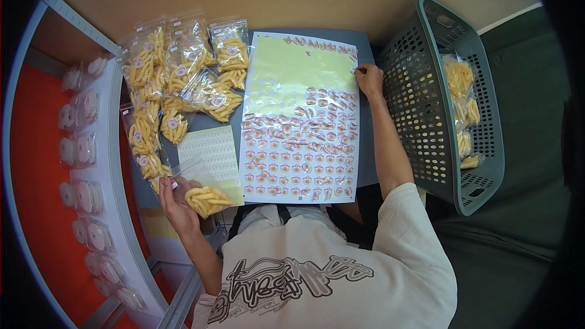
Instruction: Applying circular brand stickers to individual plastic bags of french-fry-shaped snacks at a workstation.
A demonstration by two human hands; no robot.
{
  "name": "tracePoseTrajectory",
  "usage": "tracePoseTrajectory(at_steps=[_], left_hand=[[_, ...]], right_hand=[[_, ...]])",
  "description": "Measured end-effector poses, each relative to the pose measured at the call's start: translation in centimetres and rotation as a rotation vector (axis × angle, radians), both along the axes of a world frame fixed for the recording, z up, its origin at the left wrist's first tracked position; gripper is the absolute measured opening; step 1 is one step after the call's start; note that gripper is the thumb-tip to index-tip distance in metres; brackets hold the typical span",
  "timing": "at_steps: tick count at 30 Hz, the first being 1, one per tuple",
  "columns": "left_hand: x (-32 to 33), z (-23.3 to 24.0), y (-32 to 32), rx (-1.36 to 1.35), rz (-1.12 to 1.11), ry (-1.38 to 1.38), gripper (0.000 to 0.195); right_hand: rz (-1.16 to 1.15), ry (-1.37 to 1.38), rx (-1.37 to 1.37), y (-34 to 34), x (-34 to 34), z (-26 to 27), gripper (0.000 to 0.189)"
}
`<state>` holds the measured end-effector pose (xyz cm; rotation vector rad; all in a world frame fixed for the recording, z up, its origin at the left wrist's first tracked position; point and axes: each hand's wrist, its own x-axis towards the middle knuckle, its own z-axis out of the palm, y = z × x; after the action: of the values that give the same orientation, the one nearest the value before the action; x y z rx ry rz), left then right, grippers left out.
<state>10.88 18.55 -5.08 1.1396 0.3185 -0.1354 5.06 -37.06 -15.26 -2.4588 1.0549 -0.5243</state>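
My left hand point(176, 208) grips the edge of a clear plastic bag point(208, 198) that holds pale yellow finger-shaped pieces. It is at the near left, over the corner of a small sheet of white labels point(208, 148). At the right edge of a large sticker sheet point(297, 160), my right hand point(369, 78) pinches a small round sticker point(354, 71). Rows of round printed stickers cover the sheet's lower part, many of them curling up; its upper part is mostly bare greenish backing. Filled bags with round stickers point(183, 71) lie heaped to the left of the sheet.
A grey-green perforated plastic basket point(420, 100) stands on the right, with bagged yellow pieces point(459, 82) inside. On the left is a white-framed panel point(114, 192) with bagged white discs point(89, 196). A wall rises behind the grey table point(368, 146).
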Motion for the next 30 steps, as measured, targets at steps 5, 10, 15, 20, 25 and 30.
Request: tracePoseTrajectory(at_steps=[5, 10, 15, 20, 25, 30], left_hand=[[-0.4, 0.3, -0.1, -0.013, -0.050, 0.002, 0.011], [-0.3, 0.3, 0.0, -0.018, -0.089, 0.002, 0.013], [-0.3, -0.2, 0.9, -0.020, -0.106, -0.020, 0.015], [0.0, -0.1, 1.1, 0.002, -0.094, -0.032, 0.017], [-0.1, 0.4, 0.9, 0.017, -0.064, -0.009, 0.014], [-0.2, -0.3, 1.3, 0.005, -0.078, -0.036, 0.016]], right_hand=[[-0.018, -0.006, 0.013, -0.2, 0.2, -0.3, 0.017], [-0.031, 0.024, -0.068, -0.2, 0.7, -0.2, 0.018], [-0.004, 0.150, -0.106, 0.1, 1.3, 0.6, 0.021], [-0.063, 0.125, 0.028, -2.0, 2.4, 0.6, 0.024], [-0.163, 0.013, -0.028, -3.4, 3.0, -0.6, 0.024], [-0.161, -0.019, 0.001, -2.8, 3.5, -1.2, 0.021]])
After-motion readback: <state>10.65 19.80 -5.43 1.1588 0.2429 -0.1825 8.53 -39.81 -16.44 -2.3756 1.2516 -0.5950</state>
